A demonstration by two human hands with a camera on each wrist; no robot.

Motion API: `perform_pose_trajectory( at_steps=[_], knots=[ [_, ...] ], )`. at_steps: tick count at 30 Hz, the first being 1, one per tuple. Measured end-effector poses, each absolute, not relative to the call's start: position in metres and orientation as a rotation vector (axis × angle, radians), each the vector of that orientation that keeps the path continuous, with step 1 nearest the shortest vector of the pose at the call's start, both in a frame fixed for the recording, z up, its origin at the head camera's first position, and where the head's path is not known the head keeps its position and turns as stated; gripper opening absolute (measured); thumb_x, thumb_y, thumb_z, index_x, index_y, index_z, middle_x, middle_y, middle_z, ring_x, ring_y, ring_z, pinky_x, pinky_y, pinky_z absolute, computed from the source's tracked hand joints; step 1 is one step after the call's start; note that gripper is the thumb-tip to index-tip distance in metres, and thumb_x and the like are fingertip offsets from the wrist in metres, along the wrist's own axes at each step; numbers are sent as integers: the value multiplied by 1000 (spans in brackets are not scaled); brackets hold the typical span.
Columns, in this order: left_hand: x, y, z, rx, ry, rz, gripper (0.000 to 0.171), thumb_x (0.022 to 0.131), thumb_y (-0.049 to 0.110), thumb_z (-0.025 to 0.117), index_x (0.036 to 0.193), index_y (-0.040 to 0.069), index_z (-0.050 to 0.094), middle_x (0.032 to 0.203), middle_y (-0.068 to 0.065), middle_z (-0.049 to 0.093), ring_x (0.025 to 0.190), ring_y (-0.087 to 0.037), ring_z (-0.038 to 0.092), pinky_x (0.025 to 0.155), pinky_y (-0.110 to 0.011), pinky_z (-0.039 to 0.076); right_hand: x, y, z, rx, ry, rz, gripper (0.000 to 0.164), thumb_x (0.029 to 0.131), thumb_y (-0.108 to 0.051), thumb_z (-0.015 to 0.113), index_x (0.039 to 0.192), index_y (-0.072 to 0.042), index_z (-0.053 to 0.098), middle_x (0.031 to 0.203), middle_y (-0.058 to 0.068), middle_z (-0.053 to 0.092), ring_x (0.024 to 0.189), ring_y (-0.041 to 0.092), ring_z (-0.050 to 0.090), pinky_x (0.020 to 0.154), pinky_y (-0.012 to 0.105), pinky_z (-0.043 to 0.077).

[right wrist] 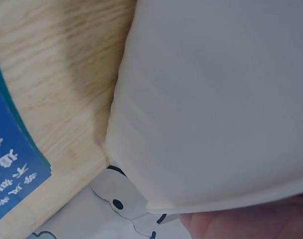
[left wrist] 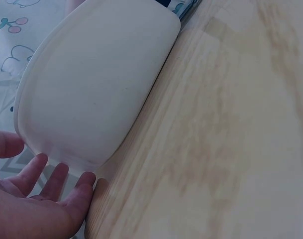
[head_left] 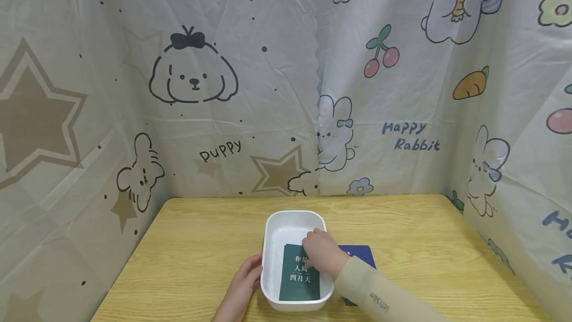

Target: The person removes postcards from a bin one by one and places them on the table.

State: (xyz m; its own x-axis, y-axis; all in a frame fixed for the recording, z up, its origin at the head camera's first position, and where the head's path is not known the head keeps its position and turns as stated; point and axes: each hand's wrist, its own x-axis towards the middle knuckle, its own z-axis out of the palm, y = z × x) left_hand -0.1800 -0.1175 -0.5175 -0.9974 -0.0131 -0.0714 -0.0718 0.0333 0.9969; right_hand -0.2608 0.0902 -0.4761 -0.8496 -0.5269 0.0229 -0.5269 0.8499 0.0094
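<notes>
A white rounded tub (head_left: 270, 232) stands on the wooden table. Inside it, toward the near end, lies a dark green card (head_left: 295, 289) with white Chinese characters; a second edge shows at its top. My right hand (head_left: 325, 252) reaches over the tub's right rim, and its curled fingers and thumb pinch the card's upper right side. The fingertips are partly hidden. My left hand (head_left: 245, 282) rests against the tub's left wall. In the left wrist view its loosely bent fingers (left wrist: 54, 181) touch the wall's end, with the thumb near the rim.
Right of the tub, partly under my right forearm, lies a blue card (head_left: 361, 252) with white characters, a green edge beneath it. The table (head_left: 201, 242) extends to both sides. Printed cloth curtains (head_left: 250, 88) enclose its back and sides.
</notes>
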Motion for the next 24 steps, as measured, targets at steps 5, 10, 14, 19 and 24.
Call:
perform_pose_trajectory(
  at_steps=[5,10,14,19,24],
  knots=[
    [-180,-118,-518,-95,2227,2149,48,98,26,46,137,-2,44,141,-28,45,120,-33,49,102,-53,42,-262,90,-477,848,-3005,-1,46,64,-35,84,99,-8,71,88,2,67,79,14,48,82,32,52],
    [-181,-118,-519,-96,2231,2148,47,98,26,46,137,-2,45,140,-27,46,119,-32,50,102,-53,43,-262,89,-478,830,-3021,41,47,63,-33,84,101,-8,71,90,2,65,81,15,48,83,33,53],
    [-181,-118,-520,-96,2231,2150,47,98,26,46,137,-2,45,140,-27,46,118,-32,51,102,-52,43,-263,89,-479,830,-3016,25,49,63,-34,84,102,-7,70,91,4,64,81,15,48,85,33,53],
    [-181,-118,-519,-103,2222,2146,48,99,27,45,138,-1,44,142,-27,45,119,-33,50,102,-53,43,-265,88,-479,818,-3007,-4,51,62,-36,85,101,-6,70,91,5,62,80,16,47,85,33,53],
    [-181,-118,-519,-101,2216,2143,49,99,28,45,138,-1,43,142,-27,44,121,-34,48,103,-54,42,-264,87,-478,792,-3006,-1,55,61,-35,86,103,-3,69,90,6,62,80,17,47,84,33,53]
  ],
)
